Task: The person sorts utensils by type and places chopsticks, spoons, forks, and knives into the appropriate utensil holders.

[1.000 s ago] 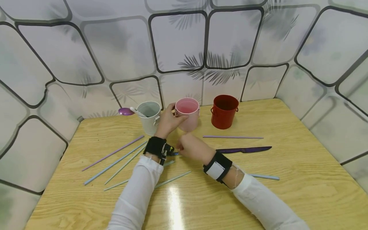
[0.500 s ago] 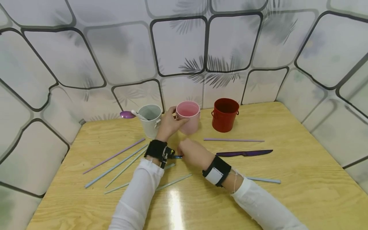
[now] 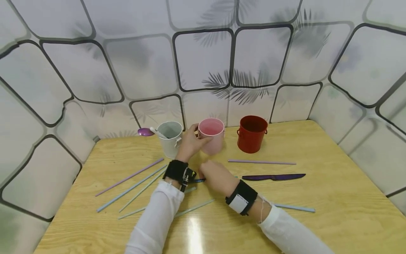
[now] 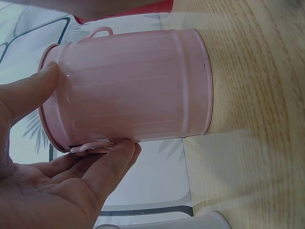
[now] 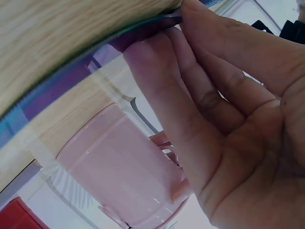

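My left hand [image 3: 191, 143] grips the pink bucket [image 4: 128, 86], thumb at its rim and fingers by the small side handle. The bucket stands upright on the table between the white bucket [image 3: 171, 144] and the red bucket [image 3: 252, 135]. In front of it, my right hand [image 3: 219, 176] pinches a flat, shiny blue-purple metal utensil [image 5: 62, 86] between thumb and fingers, close over the table. Most of that utensil is hidden by the hand in the head view, so I cannot tell its kind.
A purple spoon [image 3: 146, 132] sticks out of the white bucket. Purple, blue and green thin rods lie at the left, one of them a purple rod [image 3: 130, 177]. At the right lie a purple knife [image 3: 274, 177], a lilac rod [image 3: 261, 162] and a light blue piece [image 3: 295, 207].
The head view has tilted up, so everything sits lower. Both hands stay nearly in place. A light blue tip now shows just right of the right hand.
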Demonstrator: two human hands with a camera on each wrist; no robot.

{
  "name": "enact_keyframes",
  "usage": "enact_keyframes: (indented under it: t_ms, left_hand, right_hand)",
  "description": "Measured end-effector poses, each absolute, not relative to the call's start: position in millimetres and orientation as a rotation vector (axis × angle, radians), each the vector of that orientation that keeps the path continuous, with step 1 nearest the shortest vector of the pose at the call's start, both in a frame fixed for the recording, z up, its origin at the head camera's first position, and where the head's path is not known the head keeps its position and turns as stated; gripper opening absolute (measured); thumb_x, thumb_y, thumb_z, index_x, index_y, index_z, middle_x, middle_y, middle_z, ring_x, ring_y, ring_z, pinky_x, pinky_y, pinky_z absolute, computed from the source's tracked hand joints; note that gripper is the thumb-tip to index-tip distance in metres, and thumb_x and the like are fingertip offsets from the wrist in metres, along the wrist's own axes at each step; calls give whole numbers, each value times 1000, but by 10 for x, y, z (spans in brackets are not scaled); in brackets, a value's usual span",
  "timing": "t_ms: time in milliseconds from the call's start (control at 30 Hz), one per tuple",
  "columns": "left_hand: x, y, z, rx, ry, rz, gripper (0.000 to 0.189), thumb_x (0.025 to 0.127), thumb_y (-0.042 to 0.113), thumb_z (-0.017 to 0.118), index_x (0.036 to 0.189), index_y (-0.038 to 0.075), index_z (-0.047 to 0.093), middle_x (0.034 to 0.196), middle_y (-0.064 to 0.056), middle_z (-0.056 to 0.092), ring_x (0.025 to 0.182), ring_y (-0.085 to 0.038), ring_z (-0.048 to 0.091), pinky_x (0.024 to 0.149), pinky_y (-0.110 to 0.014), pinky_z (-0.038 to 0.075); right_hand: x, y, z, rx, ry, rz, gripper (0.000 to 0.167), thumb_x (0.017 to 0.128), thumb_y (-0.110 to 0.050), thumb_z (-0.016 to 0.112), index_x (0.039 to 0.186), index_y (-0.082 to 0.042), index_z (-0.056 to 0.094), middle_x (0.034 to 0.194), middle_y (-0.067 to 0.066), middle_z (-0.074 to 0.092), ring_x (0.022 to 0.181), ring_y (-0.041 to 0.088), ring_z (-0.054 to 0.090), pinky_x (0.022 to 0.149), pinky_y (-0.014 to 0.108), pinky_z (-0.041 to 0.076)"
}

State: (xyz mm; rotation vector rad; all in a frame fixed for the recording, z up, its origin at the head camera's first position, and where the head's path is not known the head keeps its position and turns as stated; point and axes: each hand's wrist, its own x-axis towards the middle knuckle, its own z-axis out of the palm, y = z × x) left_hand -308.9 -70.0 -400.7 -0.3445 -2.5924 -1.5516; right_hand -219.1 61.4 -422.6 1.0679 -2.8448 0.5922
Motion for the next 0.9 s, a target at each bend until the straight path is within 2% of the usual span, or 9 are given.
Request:
enact_keyframes:
  t_ms: [167,500,767,900]
  left_hand:
    - [-3072,-687,-4035,-325,-2603,-1538,72,86,18,86,145,-3,50,141,-23,58,118,-36,65,97,-42,55]
    - [-3040,-659,-4041,-307,-2603,-1560,72,86,17,85,145,-4,49,139,-25,59,118,-37,65,97,-42,56]
    - [-3054,-670,-4011,-322,-2597,-1527,72,86,18,86,145,-4,50,137,-24,60,117,-36,66,97,-41,56]
    - [-3061,-681,-4002,-335,-2589,-1528,73,87,18,85,145,-5,49,137,-25,60,118,-37,65,97,-42,56]
  right_hand:
    - [-2158,616,-4275,1088,-2784,566,34,73,18,64,61,-12,53,60,-10,30,57,8,33,52,24,27]
    - [-2157,615,-4321,1134,-2773,435,34,77,14,70,63,-13,56,61,-11,34,58,7,35,52,25,29]
    - [-2172,605,-4295,1173,-2764,294,29,79,10,76,68,-14,64,68,-7,55,62,7,51,53,25,41]
    - [-2163,593,-4270,1191,-2749,205,25,82,8,77,73,-14,67,71,-4,59,66,10,58,56,27,47]
